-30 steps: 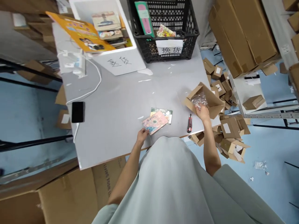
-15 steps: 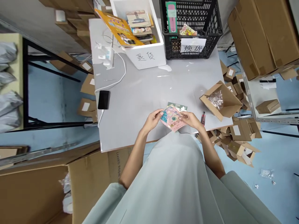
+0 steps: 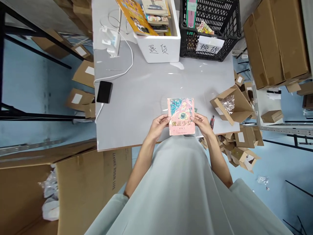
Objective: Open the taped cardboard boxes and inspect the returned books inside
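A small pink book [image 3: 181,116] with a blue-green illustration and a large eye on its cover is held upright before me, over the table's near edge. My left hand [image 3: 158,126] grips its left side, thumb on the cover. On the opposite side my right hand [image 3: 202,124] pinches the right edge the same way. Behind the book, a dark green item [image 3: 196,110] is almost wholly hidden; only a sliver shows. A red and black utility knife [image 3: 212,122] lies just right of my right hand.
An opened cardboard box [image 3: 232,105] with clear plastic wrap stands at the table's right. At the back are a white bin [image 3: 158,49] of books and a black crate [image 3: 210,32]. A phone [image 3: 104,92] on a white cable lies left. Cartons [image 3: 246,143] pile on the floor.
The book has turned from a tilted angle to squarely facing me, now covering most of the green item behind it. Both hands keep their hold. My view has shifted slightly.
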Demonstrator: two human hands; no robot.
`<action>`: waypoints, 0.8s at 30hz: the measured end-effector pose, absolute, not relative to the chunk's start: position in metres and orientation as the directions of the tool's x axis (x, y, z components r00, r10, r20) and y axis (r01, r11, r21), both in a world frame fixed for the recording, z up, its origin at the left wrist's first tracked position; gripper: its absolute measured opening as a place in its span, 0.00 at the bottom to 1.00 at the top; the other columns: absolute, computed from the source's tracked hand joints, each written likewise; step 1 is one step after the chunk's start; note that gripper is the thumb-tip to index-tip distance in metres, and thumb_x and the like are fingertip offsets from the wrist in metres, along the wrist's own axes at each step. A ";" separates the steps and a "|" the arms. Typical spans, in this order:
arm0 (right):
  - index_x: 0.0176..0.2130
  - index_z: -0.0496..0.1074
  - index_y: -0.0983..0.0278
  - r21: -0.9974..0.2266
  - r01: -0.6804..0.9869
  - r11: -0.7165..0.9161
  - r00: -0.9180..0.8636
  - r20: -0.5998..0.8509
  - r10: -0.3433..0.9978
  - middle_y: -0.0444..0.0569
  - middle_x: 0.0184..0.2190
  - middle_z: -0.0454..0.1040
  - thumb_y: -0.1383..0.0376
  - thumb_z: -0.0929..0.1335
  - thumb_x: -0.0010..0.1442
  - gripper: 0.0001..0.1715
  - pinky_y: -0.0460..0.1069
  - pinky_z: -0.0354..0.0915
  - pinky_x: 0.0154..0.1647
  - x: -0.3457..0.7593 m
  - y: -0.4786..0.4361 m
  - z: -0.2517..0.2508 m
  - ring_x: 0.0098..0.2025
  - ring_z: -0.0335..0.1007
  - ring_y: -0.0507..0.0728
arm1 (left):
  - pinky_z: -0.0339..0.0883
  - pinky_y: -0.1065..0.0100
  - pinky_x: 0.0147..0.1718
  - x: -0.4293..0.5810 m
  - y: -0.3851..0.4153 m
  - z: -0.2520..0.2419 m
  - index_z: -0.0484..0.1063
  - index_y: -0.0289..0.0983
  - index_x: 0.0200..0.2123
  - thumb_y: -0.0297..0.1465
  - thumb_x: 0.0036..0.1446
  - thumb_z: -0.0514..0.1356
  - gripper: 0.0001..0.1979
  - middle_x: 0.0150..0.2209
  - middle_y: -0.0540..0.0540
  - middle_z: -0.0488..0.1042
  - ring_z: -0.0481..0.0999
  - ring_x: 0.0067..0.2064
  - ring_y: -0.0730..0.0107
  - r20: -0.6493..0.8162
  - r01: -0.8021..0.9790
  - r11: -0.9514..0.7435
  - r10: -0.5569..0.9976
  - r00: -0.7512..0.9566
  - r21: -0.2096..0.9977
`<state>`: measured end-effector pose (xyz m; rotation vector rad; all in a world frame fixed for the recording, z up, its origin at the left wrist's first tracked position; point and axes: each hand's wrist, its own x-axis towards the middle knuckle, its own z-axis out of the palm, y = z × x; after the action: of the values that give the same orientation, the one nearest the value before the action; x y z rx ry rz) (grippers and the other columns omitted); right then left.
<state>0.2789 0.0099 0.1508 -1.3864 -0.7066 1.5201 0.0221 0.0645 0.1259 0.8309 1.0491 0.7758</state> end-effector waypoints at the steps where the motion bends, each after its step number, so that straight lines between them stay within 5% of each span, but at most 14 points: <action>1: 0.48 0.86 0.58 -0.874 -0.265 -0.407 0.060 -0.437 0.898 0.50 0.46 0.89 0.40 0.85 0.49 0.36 0.56 0.80 0.50 0.278 0.009 0.151 0.48 0.86 0.64 | 0.77 0.65 0.41 0.021 0.064 0.127 0.83 0.37 0.43 0.55 0.49 0.80 0.30 0.40 0.44 0.84 0.81 0.40 0.65 -0.413 -0.160 0.475 0.856 0.309 0.865; 18: 0.44 0.85 0.58 -0.893 -0.257 -0.370 -0.090 -0.359 0.929 0.49 0.43 0.88 0.39 0.84 0.51 0.32 0.55 0.77 0.55 0.274 0.008 0.165 0.49 0.84 0.63 | 0.75 0.65 0.42 -0.001 0.050 0.143 0.83 0.39 0.41 0.50 0.53 0.79 0.24 0.38 0.47 0.83 0.80 0.39 0.66 -0.383 -0.233 0.483 0.847 0.369 0.844; 24: 0.44 0.85 0.58 -0.899 -0.259 -0.354 -0.101 -0.339 0.935 0.49 0.45 0.88 0.41 0.84 0.53 0.30 0.54 0.76 0.55 0.276 0.005 0.165 0.49 0.84 0.62 | 0.75 0.63 0.44 0.002 0.048 0.148 0.83 0.40 0.48 0.53 0.56 0.77 0.26 0.39 0.46 0.82 0.81 0.42 0.62 -0.369 -0.198 0.450 0.865 0.340 0.871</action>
<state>0.2765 0.0046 0.1654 -1.2182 -0.8461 1.6248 0.0017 0.0476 0.1479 0.8296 0.9769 0.8052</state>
